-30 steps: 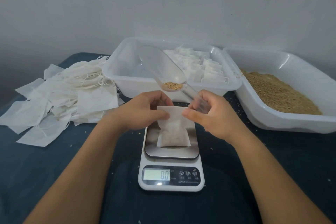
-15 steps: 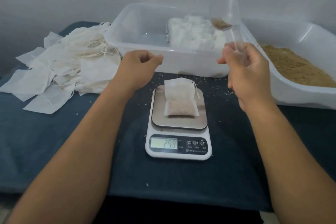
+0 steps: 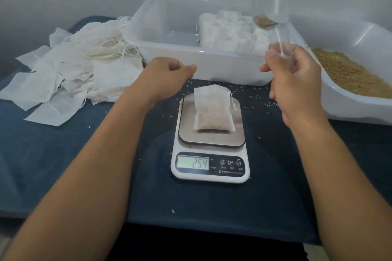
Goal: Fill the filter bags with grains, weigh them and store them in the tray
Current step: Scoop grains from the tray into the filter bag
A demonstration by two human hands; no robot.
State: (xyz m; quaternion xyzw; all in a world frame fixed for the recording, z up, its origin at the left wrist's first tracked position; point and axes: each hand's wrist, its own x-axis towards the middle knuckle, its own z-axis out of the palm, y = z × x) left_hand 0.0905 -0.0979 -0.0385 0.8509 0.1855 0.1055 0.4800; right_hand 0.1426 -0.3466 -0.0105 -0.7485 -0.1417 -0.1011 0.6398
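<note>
Display (image 3: 192,162) of the white kitchen scale (image 3: 210,150) reads 25.4; its small labels are too blurred to read. A thin, papery filter bag (image 3: 213,110) with grains lies on the steel plate, free of both hands. Left hand (image 3: 167,78) hovers loosely curled, holding nothing. Right hand (image 3: 294,78) grips a clear plastic scoop (image 3: 273,6), upright, some grains inside. Behind, the translucent tray (image 3: 169,53) stores filled bags.
</note>
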